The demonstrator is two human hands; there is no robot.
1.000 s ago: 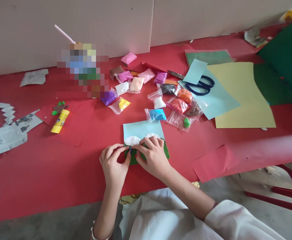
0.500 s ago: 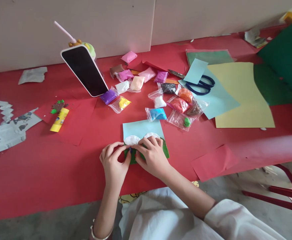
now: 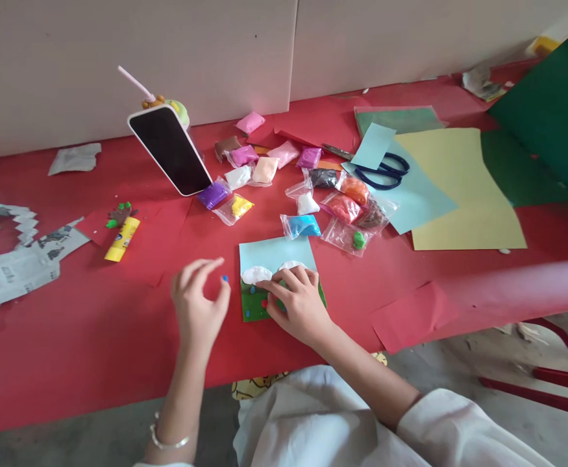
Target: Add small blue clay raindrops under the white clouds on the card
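Clay sticks to my left hand [image 3: 197,310]: one tiny blue clay bit [image 3: 224,279] sits on the thumb tip, the fingers loosely spread and lifted off the red table [image 3: 93,331], just left of the card. My right hand [image 3: 297,301] lies flat on the one small card [image 3: 274,275], fingers pressing its green lower half and clasping nothing. On that card I count two white clay clouds [image 3: 257,274] against the pale blue top and one red dot [image 3: 264,303] on the green. Behind it lie roughly fifteen clay packets [image 3: 303,224], one pair of scissors [image 3: 380,172], one phone [image 3: 171,149] propped upright, one yellow glue stick [image 3: 123,239] and one large yellow sheet [image 3: 454,188].
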